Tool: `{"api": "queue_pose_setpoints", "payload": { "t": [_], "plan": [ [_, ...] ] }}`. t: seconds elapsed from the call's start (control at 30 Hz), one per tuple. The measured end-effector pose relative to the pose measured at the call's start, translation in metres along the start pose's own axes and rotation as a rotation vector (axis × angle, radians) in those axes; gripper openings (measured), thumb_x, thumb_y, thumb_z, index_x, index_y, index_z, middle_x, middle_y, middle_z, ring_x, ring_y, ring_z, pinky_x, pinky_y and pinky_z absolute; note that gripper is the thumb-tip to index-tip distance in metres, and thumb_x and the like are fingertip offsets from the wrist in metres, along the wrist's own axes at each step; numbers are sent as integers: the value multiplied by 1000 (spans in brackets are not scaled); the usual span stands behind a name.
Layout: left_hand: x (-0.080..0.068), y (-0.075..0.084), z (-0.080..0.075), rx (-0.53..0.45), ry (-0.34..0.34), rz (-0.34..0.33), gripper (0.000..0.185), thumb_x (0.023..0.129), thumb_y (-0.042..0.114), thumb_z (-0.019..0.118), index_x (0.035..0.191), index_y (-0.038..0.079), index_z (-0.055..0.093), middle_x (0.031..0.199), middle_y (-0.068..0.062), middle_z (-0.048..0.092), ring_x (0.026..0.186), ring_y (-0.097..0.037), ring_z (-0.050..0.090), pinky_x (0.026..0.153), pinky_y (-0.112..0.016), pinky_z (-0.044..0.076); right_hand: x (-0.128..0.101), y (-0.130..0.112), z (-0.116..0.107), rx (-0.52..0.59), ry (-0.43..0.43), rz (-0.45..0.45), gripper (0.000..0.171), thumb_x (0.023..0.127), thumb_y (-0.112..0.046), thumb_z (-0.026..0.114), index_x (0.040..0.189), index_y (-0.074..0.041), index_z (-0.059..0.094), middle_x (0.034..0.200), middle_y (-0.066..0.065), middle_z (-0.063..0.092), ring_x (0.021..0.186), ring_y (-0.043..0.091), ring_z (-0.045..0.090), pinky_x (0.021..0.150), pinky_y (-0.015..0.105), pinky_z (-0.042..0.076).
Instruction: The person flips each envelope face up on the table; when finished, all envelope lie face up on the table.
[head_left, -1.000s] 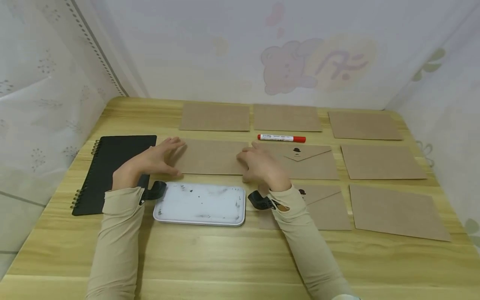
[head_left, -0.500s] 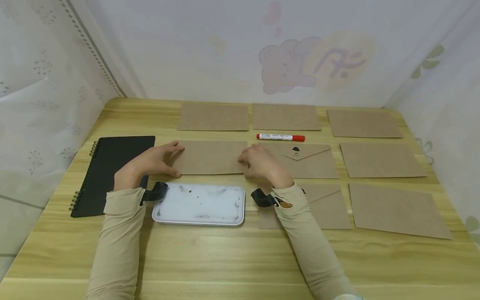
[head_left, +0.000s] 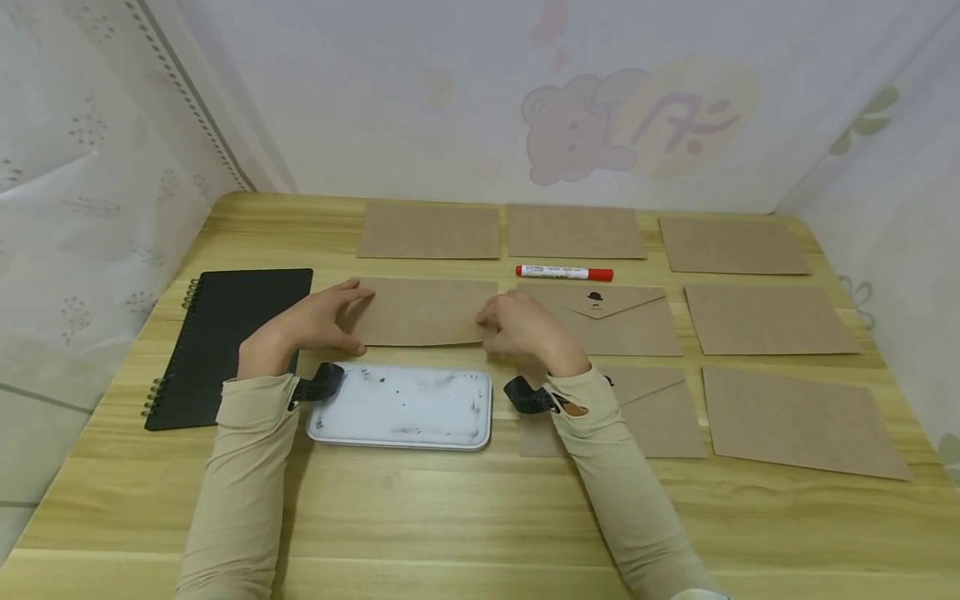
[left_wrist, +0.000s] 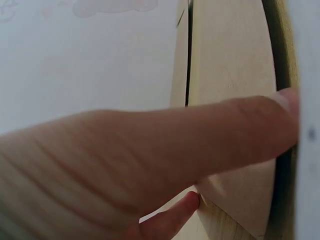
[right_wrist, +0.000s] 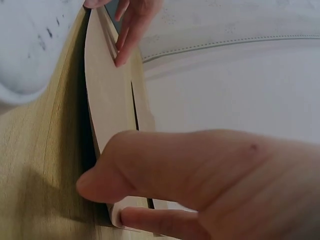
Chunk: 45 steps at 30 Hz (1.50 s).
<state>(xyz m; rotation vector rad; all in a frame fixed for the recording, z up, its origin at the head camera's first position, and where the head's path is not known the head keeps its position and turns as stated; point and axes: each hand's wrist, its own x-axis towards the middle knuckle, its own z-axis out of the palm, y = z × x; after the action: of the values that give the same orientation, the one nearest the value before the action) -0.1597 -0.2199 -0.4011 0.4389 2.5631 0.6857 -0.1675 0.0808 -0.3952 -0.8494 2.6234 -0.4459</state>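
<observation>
A plain brown envelope (head_left: pixel 423 310) lies in the middle row of the wooden table (head_left: pixel 450 517), just beyond a white tray (head_left: pixel 401 408). My left hand (head_left: pixel 315 321) holds its left end, fingers on the far corner and thumb at the near corner. My right hand (head_left: pixel 525 329) pinches its right end. In the right wrist view the thumb (right_wrist: pixel 150 165) sits above and a finger below the envelope (right_wrist: pixel 107 100), whose edge stands slightly off the wood. The left wrist view shows my thumb (left_wrist: pixel 200 145) across the envelope (left_wrist: pixel 235 75).
A black spiral notebook (head_left: pixel 225 333) lies at the left. A red marker (head_left: pixel 564 272) lies behind an envelope with a flap and hat mark (head_left: pixel 607 321). Several more brown envelopes cover the back and right of the table. Curtained walls close three sides.
Both hands have drawn in onto the envelope's ends; the left fingers, spread before, now curl at its corner. The envelope has barely shifted.
</observation>
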Motion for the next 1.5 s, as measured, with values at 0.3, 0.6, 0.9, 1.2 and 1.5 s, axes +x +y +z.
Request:
{"api": "queue_pose_setpoints", "payload": {
  "t": [0.3, 0.6, 0.9, 1.2, 1.5],
  "plan": [
    [0, 0, -1, 5, 7, -14, 78, 76, 22, 77, 140, 2, 38, 149, -27, 13, 133, -47, 15, 101, -60, 21, -3, 4, -4, 95, -6, -6, 30, 88, -3, 55, 117, -5, 65, 118, 7, 62, 112, 22, 54, 96, 34, 40],
    [0, 1, 0, -35, 4, -5, 69, 79, 16, 69, 140, 2, 40, 149, -26, 13, 133, -46, 15, 101, -58, 23, -4, 4, -5, 177, 6, 49, 32, 96, -13, 51, 125, -2, 54, 119, 12, 60, 112, 24, 54, 96, 36, 40],
    [0, -1, 1, -36, 0, -7, 72, 77, 14, 74, 139, 1, 40, 150, -26, 12, 134, -46, 13, 102, -59, 20, -3, 7, -4, 243, 32, 76, 32, 96, -18, 52, 124, -3, 52, 118, 12, 61, 110, 23, 55, 94, 35, 42],
    [-6, -4, -3, -40, -19, 61, 55, 90, 29, 63, 136, 4, 47, 150, -26, 13, 135, -45, 12, 102, -60, 18, -3, 10, -3, 271, 136, 90, 27, 97, -23, 49, 117, -5, 50, 110, 12, 61, 96, 20, 58, 80, 33, 47],
    [-6, -8, -5, -109, 5, 26, 55, 99, 40, 42, 135, -1, 46, 149, -23, 18, 136, -41, 12, 105, -56, 16, -3, 14, -2, 246, 304, 17, 21, 97, -20, 49, 81, -10, 40, 65, 0, 35, 59, 14, 36, 54, 27, 31]
  ]
}}
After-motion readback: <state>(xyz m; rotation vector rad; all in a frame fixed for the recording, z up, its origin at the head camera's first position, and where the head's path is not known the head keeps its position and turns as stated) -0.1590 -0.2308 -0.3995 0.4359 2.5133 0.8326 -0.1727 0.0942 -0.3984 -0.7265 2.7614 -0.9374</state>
